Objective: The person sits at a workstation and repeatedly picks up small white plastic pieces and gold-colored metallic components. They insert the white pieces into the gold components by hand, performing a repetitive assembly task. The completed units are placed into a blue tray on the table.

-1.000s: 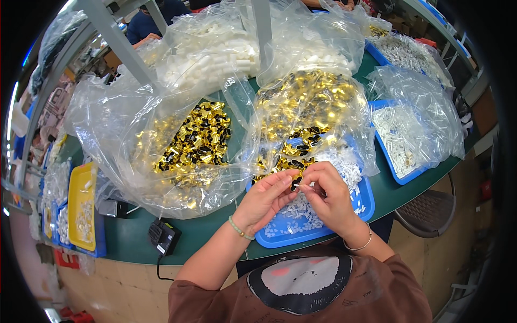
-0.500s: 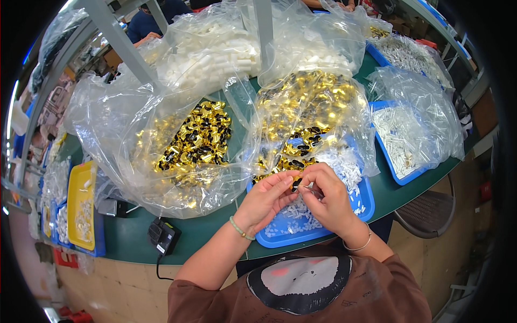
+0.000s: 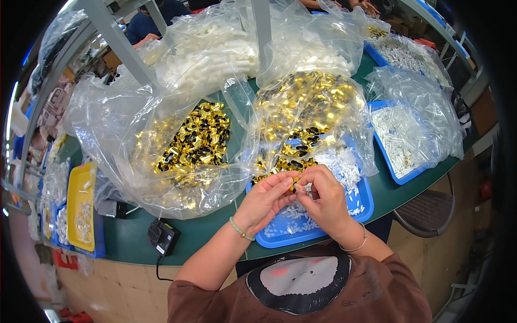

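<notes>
Over the blue tray (image 3: 360, 211), left hand (image 3: 265, 200) and right hand (image 3: 323, 200) pinch one small gold piece (image 3: 295, 185) together. Loads of white bits in that tray, gold bags behind it look full, so plenty left.

You sit at a dark green table (image 3: 129, 237) with a pale wooden front panel (image 3: 107, 285), and 2 grey metal posts (image 3: 116, 40) rise from its far side. A brown perforated chair (image 3: 428, 212) stands at your right. Even, bright light falls from overhead.
</notes>
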`<state>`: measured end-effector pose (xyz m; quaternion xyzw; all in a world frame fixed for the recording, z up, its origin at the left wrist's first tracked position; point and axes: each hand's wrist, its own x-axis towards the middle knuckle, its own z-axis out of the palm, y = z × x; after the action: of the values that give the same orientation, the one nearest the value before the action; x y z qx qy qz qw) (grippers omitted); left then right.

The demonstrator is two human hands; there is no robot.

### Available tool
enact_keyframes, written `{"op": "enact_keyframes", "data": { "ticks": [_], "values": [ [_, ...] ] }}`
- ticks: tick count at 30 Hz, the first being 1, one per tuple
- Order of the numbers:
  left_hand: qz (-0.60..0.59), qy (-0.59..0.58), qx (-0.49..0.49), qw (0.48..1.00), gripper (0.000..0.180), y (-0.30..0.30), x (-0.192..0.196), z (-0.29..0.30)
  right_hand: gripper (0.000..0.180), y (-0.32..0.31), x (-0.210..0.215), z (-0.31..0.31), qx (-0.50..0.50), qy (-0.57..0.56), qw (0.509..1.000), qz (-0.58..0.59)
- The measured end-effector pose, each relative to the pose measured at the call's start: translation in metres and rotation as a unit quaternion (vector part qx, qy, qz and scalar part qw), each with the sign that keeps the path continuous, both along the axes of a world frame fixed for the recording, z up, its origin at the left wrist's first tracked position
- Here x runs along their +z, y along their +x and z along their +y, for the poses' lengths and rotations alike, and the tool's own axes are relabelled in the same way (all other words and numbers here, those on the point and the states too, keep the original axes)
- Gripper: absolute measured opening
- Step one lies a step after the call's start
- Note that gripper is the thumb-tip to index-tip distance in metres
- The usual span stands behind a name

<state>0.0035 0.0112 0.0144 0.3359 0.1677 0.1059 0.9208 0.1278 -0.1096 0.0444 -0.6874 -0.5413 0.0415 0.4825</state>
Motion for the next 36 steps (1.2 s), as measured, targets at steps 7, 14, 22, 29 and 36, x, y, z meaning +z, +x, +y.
{"op": "enact_keyframes", "data": {
  "ticks": [7, 14, 22, 29, 36],
  "values": [
    [-0.007, -0.012, 0.002, 1.0, 0.026, -0.002, -0.003, 0.002, 0.017, -0.002, 0.002, -0.001, -0.008, -0.012, 0.999, 0.047],
    [-0.021, -0.035, -0.018, 0.999, 0.025, -0.002, -0.005, 0.005, 0.035, 0.009, 0.012, -0.004, 0.082, -0.003, 0.996, 0.037],
    [0.041, 0.171, -0.006, 0.984, 0.034, -0.009, 0.01, 0.003, 0.03, 0.018, 0.008, -0.005, 0.081, 0.011, 0.996, -0.029],
    [0.057, 0.244, -0.026, 0.968, 0.033, -0.01, 0.01, 0.002, 0.027, 0.021, 0.0, -0.005, 0.095, 0.025, 0.992, -0.077],
    [0.052, 0.302, -0.044, 0.951, 0.03, -0.011, 0.019, -0.001, 0.032, 0.022, -0.003, -0.006, 0.117, 0.015, 0.989, -0.083]
  ]
}}
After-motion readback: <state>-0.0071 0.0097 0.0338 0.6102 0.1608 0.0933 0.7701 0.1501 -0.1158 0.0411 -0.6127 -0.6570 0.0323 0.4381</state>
